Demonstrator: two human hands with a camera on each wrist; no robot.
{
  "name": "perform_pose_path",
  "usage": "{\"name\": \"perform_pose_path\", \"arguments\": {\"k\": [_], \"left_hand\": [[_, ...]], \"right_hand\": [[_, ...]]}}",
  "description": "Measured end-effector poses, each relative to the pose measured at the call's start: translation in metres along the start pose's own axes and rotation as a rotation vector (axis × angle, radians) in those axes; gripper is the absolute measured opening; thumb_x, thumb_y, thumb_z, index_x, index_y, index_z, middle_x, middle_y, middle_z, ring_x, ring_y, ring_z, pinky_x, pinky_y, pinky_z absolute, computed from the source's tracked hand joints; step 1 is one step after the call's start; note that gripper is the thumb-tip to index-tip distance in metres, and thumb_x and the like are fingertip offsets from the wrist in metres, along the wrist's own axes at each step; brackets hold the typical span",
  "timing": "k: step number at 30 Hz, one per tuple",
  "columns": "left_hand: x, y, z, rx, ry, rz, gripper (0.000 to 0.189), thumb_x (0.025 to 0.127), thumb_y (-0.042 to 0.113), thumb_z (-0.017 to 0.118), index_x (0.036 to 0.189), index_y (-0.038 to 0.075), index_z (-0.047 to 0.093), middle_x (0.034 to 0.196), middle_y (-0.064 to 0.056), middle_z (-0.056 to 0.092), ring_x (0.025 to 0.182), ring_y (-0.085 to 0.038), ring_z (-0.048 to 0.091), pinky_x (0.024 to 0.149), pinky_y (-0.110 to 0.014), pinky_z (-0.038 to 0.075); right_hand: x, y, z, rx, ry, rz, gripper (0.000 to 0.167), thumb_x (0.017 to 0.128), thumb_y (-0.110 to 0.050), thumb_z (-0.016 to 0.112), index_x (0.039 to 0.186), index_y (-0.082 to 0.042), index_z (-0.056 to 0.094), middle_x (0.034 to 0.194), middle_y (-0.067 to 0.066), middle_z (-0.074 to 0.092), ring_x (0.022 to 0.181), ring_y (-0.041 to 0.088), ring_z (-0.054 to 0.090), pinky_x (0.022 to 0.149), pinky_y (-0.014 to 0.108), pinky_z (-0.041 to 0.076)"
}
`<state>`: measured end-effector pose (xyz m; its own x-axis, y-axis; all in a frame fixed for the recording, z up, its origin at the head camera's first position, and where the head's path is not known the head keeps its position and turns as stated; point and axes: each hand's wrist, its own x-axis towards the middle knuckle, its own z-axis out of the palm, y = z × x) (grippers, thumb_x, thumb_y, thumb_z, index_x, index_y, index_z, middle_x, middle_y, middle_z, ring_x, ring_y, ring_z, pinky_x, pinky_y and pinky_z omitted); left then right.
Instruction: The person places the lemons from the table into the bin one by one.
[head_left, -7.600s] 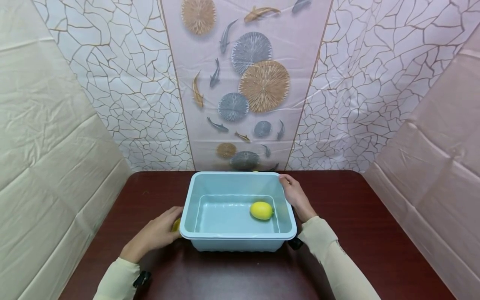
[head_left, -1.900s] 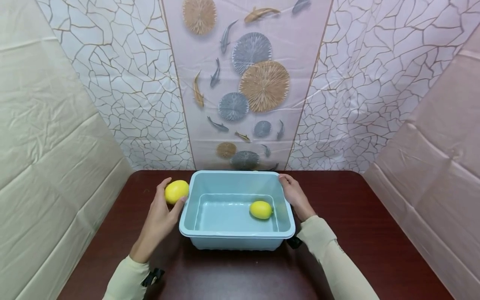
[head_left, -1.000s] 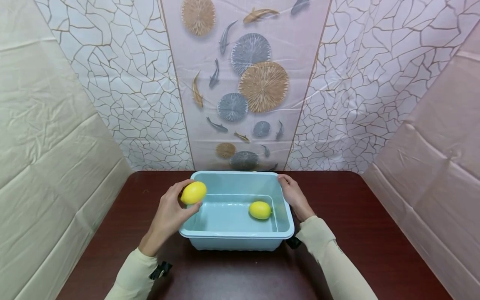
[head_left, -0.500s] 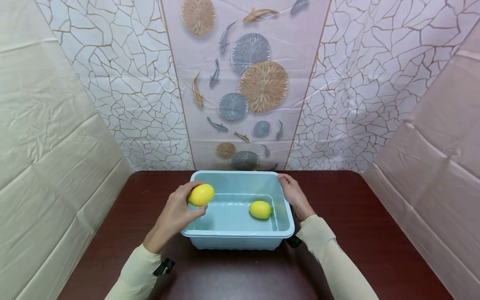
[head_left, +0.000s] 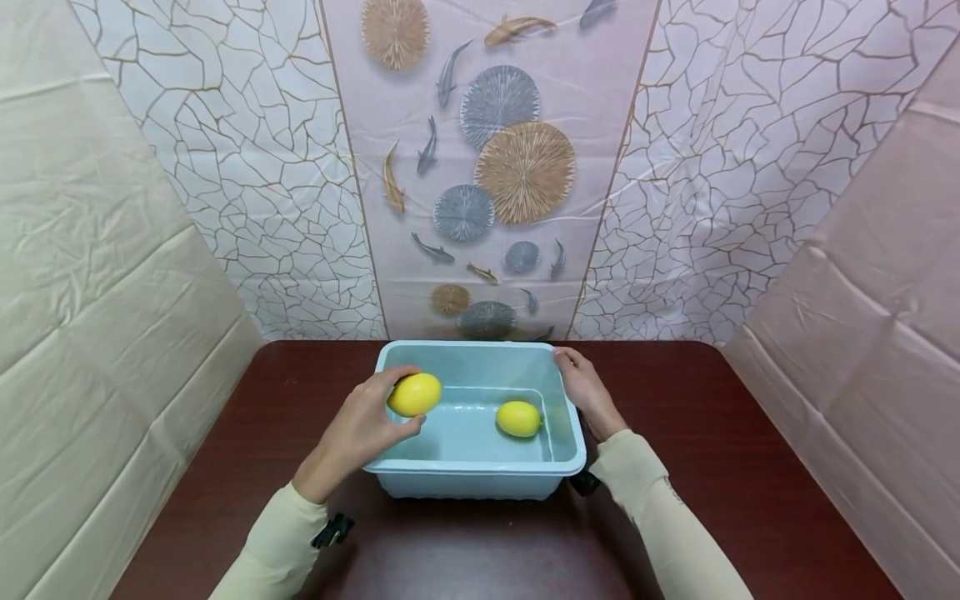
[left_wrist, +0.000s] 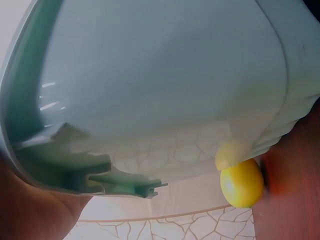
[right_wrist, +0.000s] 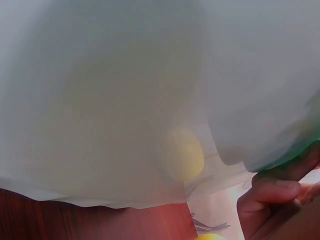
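Note:
My left hand [head_left: 367, 425] holds a yellow lemon [head_left: 415, 395] between thumb and fingers, over the left part of a light blue plastic basin [head_left: 474, 468]. A second lemon [head_left: 518, 419] lies on the basin floor, right of centre. My right hand [head_left: 588, 387] grips the basin's right rim near the far corner; its curled fingers show under the rim in the right wrist view. From the left wrist, the basin wall [left_wrist: 165, 75] fills most of the view and hides the held lemon.
Another lemon [left_wrist: 242, 185] rests on the dark red wooden table [head_left: 675, 500] behind the basin, hidden from the head view. A patterned cloth [head_left: 525, 267] hangs at the table's back, with pale cloth walls [head_left: 112, 333] at the sides.
My left hand has picked up a lemon from beside the basin's left side, raised it and carried it rightward over the rim. My right hand stays on the basin.

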<state>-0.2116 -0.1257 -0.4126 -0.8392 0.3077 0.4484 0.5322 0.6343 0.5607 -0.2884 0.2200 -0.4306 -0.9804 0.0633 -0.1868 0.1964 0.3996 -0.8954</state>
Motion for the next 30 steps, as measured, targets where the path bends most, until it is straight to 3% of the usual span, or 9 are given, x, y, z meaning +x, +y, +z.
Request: {"name": "perform_pose_path", "arguments": {"k": [16, 30], "left_hand": [[0.0012, 0.005, 0.0038, 0.025, -0.049, -0.033, 0.06, 0.08, 0.023, 0.094, 0.132, 0.01, 0.067, 0.123, -0.002, 0.071, 0.098, -0.017, 0.065, 0.084, -0.039, 0.057], [0.0018, 0.004, 0.0065, 0.057, -0.057, -0.012, 0.058, 0.079, 0.026, 0.093, 0.129, 0.01, 0.068, 0.119, -0.001, 0.071, 0.096, -0.016, 0.063, 0.083, -0.038, 0.056]], "right_hand": [[-0.0001, -0.0002, -0.0005, -0.015, -0.01, -0.007, 0.061, 0.115, -0.045, 0.032, 0.162, -0.008, 0.037, 0.164, 0.018, 0.04, 0.149, 0.037, 0.04, 0.123, 0.057, 0.029], [-0.0003, -0.0017, -0.0012, -0.005, -0.009, 0.013, 0.058, 0.115, -0.044, 0.032, 0.161, -0.009, 0.038, 0.164, 0.018, 0.039, 0.149, 0.036, 0.04, 0.123, 0.057, 0.029]]}}
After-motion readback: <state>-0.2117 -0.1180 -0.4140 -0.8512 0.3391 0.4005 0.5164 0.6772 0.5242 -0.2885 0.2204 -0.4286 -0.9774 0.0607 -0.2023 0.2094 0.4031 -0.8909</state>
